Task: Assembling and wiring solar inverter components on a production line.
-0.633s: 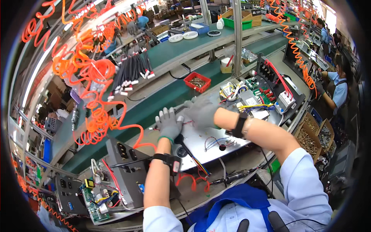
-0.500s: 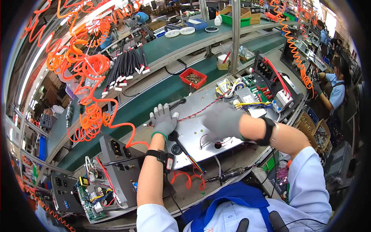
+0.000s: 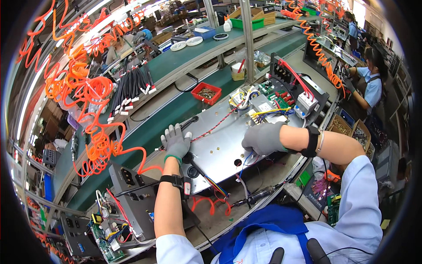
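Note:
A silver metal panel (image 3: 213, 160) lies in front of me, with a twisted red-and-black wire (image 3: 213, 128) running across it. My left hand (image 3: 176, 141), in a grey glove, rests on the panel's left end with its fingers spread. My right hand (image 3: 264, 140), gloved too, is curled closed over the panel's right part. A thin blue wire (image 3: 244, 162) comes out from under its fingers and runs toward the near edge; the fingertips are partly hidden. Beside my left hand, a black cable (image 3: 198, 168) ends in a bundle of coloured wires (image 3: 217, 187).
Circuit boards with wiring (image 3: 274, 102) sit at the panel's far right. Beyond it stands a red bin of small metal parts (image 3: 205, 93). Coiled orange hoses (image 3: 94, 90) hang at the left, above a dark grey housing (image 3: 132, 193). A power screwdriver (image 3: 259, 195) lies near me. A co-worker (image 3: 371, 83) is at the right.
My right hand, blurred before, has settled nearer the panel's near right edge, and a blue wire now shows at its fingers. The left hand stays on the panel. The whole view has shifted slightly.

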`<state>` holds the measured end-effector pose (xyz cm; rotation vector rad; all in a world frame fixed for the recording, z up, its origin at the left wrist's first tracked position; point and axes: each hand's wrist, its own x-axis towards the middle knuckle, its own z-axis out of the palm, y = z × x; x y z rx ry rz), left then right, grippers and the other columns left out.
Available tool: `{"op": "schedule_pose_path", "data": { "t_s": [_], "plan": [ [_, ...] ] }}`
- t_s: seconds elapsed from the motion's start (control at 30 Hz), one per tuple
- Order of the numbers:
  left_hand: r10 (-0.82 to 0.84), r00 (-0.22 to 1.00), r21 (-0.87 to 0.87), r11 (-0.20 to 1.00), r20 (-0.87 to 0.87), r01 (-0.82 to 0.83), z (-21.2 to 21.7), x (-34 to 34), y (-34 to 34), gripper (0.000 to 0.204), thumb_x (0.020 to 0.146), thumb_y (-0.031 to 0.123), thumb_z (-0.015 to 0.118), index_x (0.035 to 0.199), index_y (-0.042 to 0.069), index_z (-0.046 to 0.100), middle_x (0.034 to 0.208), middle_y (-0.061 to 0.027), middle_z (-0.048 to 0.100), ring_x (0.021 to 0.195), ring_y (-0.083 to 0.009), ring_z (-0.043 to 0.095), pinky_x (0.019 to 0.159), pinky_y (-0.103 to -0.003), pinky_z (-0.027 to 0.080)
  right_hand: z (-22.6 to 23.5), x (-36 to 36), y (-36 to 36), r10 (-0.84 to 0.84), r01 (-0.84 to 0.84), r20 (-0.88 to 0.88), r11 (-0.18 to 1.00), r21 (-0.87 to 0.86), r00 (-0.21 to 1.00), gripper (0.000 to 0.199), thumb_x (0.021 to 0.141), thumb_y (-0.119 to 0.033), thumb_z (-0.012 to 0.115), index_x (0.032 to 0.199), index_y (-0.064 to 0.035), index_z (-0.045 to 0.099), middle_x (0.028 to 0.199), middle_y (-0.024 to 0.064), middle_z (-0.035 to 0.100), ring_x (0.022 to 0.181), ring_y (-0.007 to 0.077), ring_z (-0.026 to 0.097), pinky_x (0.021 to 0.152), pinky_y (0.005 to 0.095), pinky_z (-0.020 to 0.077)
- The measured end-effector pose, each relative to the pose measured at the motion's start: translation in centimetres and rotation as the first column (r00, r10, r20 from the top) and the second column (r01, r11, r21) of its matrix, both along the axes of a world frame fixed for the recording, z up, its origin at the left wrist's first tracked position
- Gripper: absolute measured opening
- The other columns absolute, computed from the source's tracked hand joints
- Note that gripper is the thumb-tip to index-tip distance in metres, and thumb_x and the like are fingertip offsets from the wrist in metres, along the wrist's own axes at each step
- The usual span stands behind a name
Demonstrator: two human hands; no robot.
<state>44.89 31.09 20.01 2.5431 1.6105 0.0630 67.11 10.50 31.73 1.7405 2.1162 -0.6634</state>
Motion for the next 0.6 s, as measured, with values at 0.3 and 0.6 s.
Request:
{"op": "schedule_pose_path", "data": {
  "t_s": [0.3, 0.6],
  "plan": [
    [-0.006, 1.000, -0.009, 1.000, 0.015, 0.006, -0.1, -0.1, 0.1, 0.074, 0.093, 0.053, 0.044, 0.151, 0.011, 0.026, 0.158, -0.0182, 0.023, 0.146, -0.0375, 0.017, 0.117, -0.054, 0.006, 0.5, -2.3, 1.2, 0.204, -0.204, 0.271, 0.979, -0.029, 0.941, 0.022, 0.082, -0.014, 0.061, 0.102, -0.0114, 0.070, 0.094, 0.0141, 0.069, 0.091, 0.0335, 0.067, 0.076, 0.0436, 0.0528],
    [0.009, 1.000, -0.040, 0.999, 0.010, -0.008, 0.3, 0.2, -0.2, 0.074, 0.093, 0.052, 0.044, 0.152, 0.011, 0.025, 0.158, -0.0184, 0.021, 0.147, -0.0378, 0.015, 0.118, -0.053, 0.005, 3.4, 0.6, 1.9, -0.053, 0.131, -0.255, 0.944, 0.302, 0.966, 0.019, 0.092, -0.022, 0.052, 0.100, -0.0083, 0.062, 0.096, 0.0142, 0.062, 0.092, 0.0340, 0.062, 0.081, 0.0448, 0.0476]
  ]
}}
